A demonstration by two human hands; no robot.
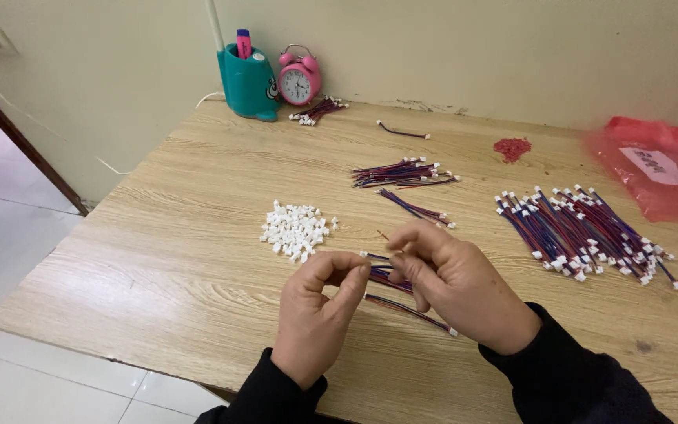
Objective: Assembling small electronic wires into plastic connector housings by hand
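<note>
Wooden desk [198, 259]: left hand [315, 314] pinches small, right hand [453, 279] holds wire lead [378, 256]; keep ends aligned, white connectors [296, 228] just beyond.

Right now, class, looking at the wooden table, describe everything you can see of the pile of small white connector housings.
The pile of small white connector housings lies loose on the wooden table, left of centre, just beyond the left hand. The pieces are tiny, blocky and look like white plastic, heaped in a rough patch with a few strays at its right edge. Nothing touches the pile; the hands and the wire bundles lie apart from it.
</note>
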